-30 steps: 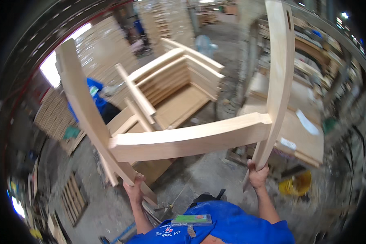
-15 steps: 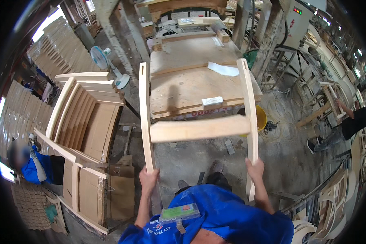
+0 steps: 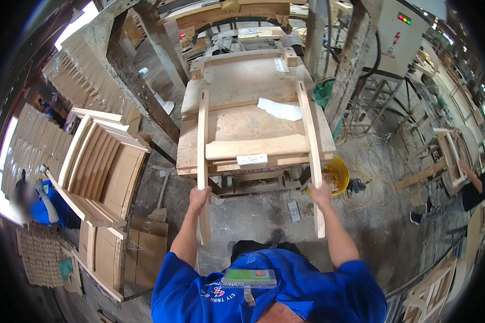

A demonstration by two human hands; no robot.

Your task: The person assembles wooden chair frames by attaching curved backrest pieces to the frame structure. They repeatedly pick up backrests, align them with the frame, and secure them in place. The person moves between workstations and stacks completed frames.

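Observation:
A pale wooden H-shaped frame, two long posts joined by one wide crossbar, is held between my hands. My left hand is closed round the lower part of its left post. Round the right post, at about the same height, my right hand is closed. The far part of the frame lies over the wooden workbench, while the near post ends stick out past its front edge toward me. A white block sits by the bench's front edge, just below the crossbar. Beyond the crossbar lies a white sheet.
Stacked wooden frames stand on cardboard at the left. A yellow bucket is on the floor right of the bench. Steel posts flank the bench. One person is at far left, another at far right.
The wooden frame has moved forward and over the bench, with both my hands still gripping its posts. My arms are stretched farther out, and the bench appears nearer.

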